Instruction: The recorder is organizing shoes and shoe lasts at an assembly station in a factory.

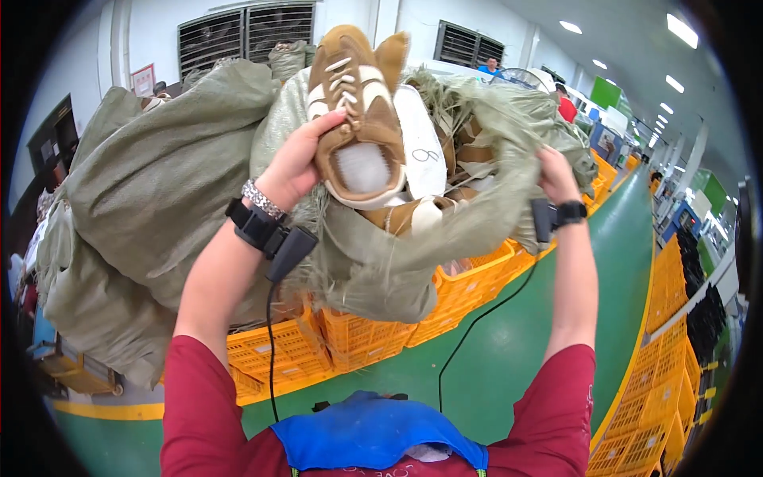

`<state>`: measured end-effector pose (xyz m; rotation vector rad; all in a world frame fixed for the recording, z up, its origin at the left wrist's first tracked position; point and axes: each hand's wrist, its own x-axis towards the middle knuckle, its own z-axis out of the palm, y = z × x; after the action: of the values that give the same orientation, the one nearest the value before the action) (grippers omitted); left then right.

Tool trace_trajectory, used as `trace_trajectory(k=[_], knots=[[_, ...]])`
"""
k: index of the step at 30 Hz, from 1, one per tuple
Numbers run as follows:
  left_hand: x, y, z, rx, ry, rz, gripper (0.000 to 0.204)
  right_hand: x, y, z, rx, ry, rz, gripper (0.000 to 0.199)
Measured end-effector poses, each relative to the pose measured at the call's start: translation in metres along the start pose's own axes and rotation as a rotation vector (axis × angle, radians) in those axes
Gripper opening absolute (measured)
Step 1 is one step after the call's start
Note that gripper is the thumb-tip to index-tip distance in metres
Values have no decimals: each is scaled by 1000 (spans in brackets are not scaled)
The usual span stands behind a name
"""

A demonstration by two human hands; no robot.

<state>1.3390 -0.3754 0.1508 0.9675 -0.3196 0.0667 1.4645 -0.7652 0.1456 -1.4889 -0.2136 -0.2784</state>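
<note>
We see a brown shoe point(359, 119) with white laces held up at the mouth of an open green sack point(381, 262), other brown shoes just behind it inside. Our left hand point(296, 163) grips the shoe's side, fingers curled round its edge. Our right hand point(556, 176) is closed on the sack's frayed rim, pulling it wide. More stuffed sacks point(159, 183) lie to the left, all on orange crates point(445, 298) over a green floor point(509, 350).
</note>
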Motion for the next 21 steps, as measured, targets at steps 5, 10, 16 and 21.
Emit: trace_trajectory(k=[5,10,16,21], knots=[[34,-14,-16,103,116,19,28,14,80,-224,-399,-8,263,16],[38,-18,42,446,80,-9,25,-16,4,-161,-1181,-99,-384,53],[74,-45,18,759,284,18,50,-66,-69,33,-304,-1174,-531,29],[73,-55,35,1181,325,138,77,72,34,45,-1086,-364,-719,13]])
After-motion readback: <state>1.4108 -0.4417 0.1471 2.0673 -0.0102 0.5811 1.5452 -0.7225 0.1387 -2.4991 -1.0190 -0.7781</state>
